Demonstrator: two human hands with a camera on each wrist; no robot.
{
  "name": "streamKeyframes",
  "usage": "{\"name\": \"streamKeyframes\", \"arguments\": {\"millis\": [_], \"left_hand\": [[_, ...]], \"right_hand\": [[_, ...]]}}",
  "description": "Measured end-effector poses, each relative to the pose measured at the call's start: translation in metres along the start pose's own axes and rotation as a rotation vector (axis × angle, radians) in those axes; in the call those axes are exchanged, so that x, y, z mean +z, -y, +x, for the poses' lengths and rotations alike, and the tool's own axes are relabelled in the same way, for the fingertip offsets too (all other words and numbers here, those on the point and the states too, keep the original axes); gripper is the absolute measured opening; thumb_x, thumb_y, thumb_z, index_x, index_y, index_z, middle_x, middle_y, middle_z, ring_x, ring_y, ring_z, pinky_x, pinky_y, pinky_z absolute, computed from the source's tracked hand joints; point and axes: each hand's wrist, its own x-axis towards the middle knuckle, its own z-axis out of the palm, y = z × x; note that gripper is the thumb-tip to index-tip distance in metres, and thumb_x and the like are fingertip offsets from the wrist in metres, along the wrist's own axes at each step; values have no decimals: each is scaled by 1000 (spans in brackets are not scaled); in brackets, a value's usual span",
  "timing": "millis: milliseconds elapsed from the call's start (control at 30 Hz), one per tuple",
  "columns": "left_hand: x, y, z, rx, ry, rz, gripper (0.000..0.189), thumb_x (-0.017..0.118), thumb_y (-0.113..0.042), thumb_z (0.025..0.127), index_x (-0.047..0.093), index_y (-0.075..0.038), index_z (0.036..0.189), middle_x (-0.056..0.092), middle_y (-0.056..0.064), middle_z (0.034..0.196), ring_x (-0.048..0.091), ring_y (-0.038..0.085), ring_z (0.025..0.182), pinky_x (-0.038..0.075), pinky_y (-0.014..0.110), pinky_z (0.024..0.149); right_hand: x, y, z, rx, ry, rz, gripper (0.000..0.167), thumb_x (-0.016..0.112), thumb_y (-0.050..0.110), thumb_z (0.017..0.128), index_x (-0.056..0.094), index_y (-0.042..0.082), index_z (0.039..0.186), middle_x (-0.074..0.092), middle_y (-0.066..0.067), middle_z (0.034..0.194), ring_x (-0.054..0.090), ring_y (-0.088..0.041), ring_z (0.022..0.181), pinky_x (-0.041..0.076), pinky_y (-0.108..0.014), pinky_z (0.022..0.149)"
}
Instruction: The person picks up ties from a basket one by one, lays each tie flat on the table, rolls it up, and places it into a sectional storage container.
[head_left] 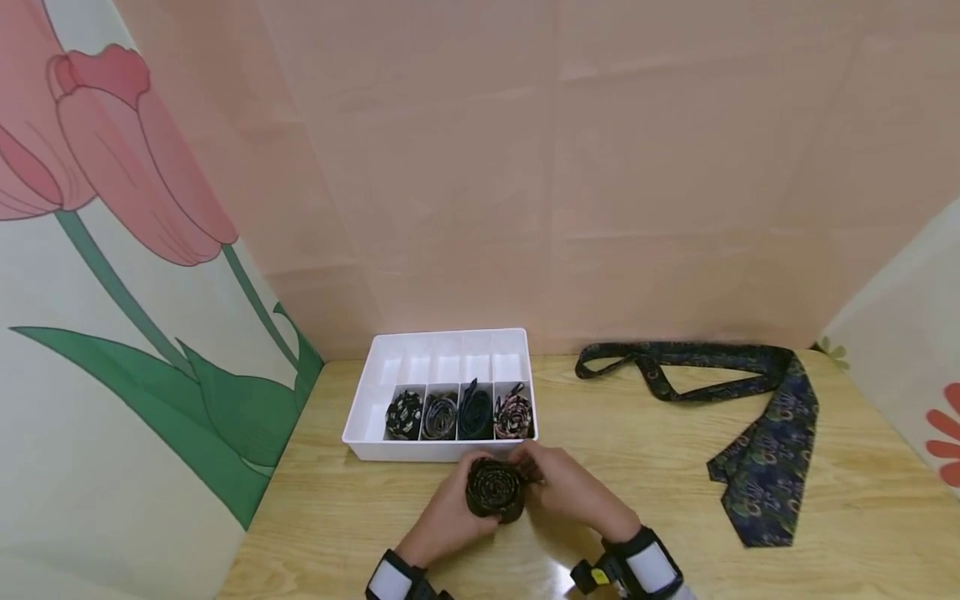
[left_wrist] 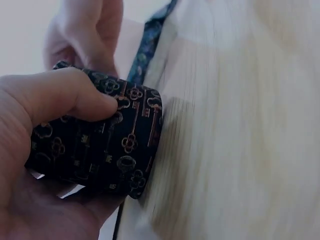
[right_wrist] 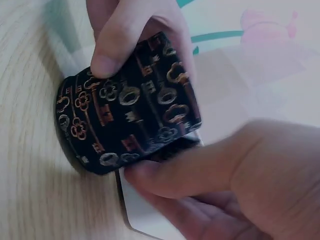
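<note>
Just in front of the white box, my left hand (head_left: 454, 506) grips a rolled-up dark necktie (head_left: 495, 490), thumb pressed along its side. Key patterns in copper and silver cover the roll (left_wrist: 95, 140) in the left wrist view. From the other side, my right hand (head_left: 566, 486) pinches a dark loose end of the same tie between thumb and fingers. The right thumb (right_wrist: 170, 175) lies close under the roll's edge in the right wrist view. The coiled layers face up toward the head camera.
Behind the hands stands a white divided box (head_left: 438, 451), with several rolled ties in its near compartments, among them a dark green roll (head_left: 476, 414) and a pinkish patterned roll (head_left: 514, 415). An unrolled navy patterned tie (head_left: 776, 467) lies on the wooden table (head_left: 637, 450) at right.
</note>
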Motion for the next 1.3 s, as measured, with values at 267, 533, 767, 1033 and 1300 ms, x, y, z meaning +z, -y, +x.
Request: {"name": "streamKeyframes", "arguments": {"millis": [267,533,767,1033,1300], "left_hand": [[10,3,1,10,23,-39,75,91,-12,76,54,-28,140,65,-3,141,61,17,130,46,38,115],[6,3,1,55,-16,93,70,90,-8,68,62,-24,131,64,-6,129,62,11,118,51,36,109],[7,1,0,30,-9,113,74,90,-9,68,59,-25,133,63,-4,131,60,12,120,50,38,110],[4,-4,1,36,-42,183,64,91,-13,67,62,-22,123,67,-7,122,63,9,112,54,35,104],[-39,-35,0,-43,-271,201,64,92,-14,70,62,-12,126,73,5,120,70,24,112,57,47,100]], "right_hand": [[3,-1,0,-9,-75,-120,30,73,-13,78,66,8,97,74,-4,93,74,-24,89,62,-39,81],[-8,4,-3,4,55,-60,39,79,-5,74,66,6,110,72,-4,103,70,-22,96,61,-41,87],[-6,3,-4,22,137,-67,59,93,10,69,67,8,121,73,-3,113,70,-19,103,59,-42,94],[-1,-5,-2,-11,112,-65,55,92,14,73,72,9,124,77,-3,115,72,-18,103,60,-39,93],[-1,-11,-2,21,131,114,61,84,20,90,57,3,142,75,-12,121,73,-25,105,62,-37,91]]}}
